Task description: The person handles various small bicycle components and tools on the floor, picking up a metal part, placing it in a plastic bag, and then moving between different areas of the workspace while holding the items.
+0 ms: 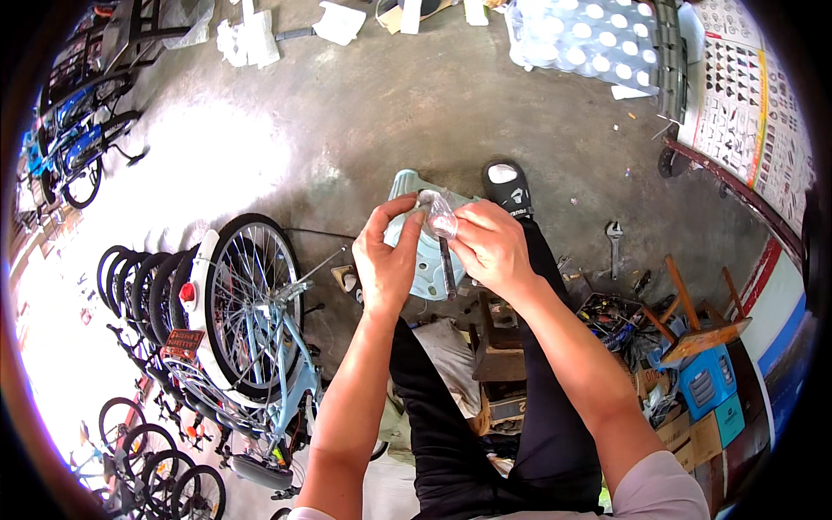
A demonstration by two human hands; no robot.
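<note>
Both hands meet in front of me over a pale mint plastic stool (428, 284). Between them is a small shiny part in clear plastic wrap (441, 218), its exact kind hard to make out. My left hand (387, 251) pinches the wrapped part between thumb and fingers on its left side. From the right, my right hand (492, 244) grips the clear plastic with its fingertips. A thin dark rod (447, 270) points down from under the plastic; whether it joins the wrapped part cannot be told.
A light blue bicycle (286, 347) stands upside down at left, beside several more bikes. On the floor at right lie an adjustable wrench (614, 247) and a tray of tools (609, 319), near a wooden stool (706, 338). Bubble wrap (589, 39) lies at the far side.
</note>
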